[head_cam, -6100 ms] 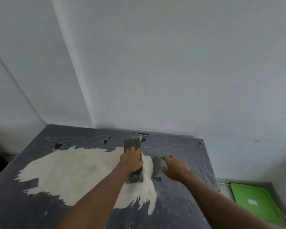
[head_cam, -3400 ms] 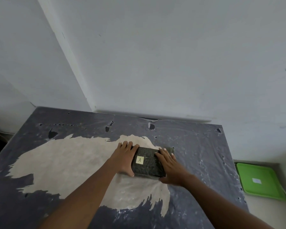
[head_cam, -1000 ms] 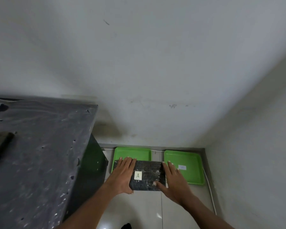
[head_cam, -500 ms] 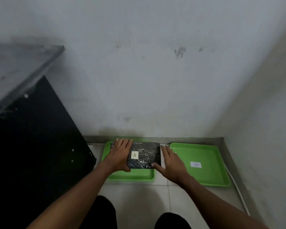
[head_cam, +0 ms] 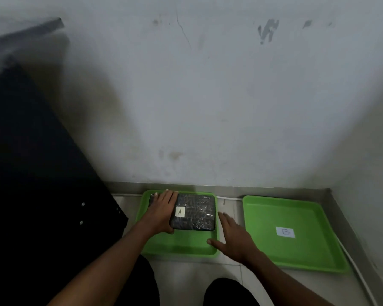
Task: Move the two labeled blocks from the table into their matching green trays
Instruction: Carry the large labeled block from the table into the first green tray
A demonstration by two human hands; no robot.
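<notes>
In the left tray [head_cam: 177,246]: block A [head_cam: 195,212] down, left hand [head_cam: 161,212] gripping it, right hand [head_cam: 232,237] released; B tray [head_cam: 296,250] unfilled

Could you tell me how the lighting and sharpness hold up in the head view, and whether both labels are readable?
In the head view, light is dim and falls off toward the corners; the table at left is nearly black, its top edge smeared. The A on the block and the B in the right tray both read clearly.
</notes>
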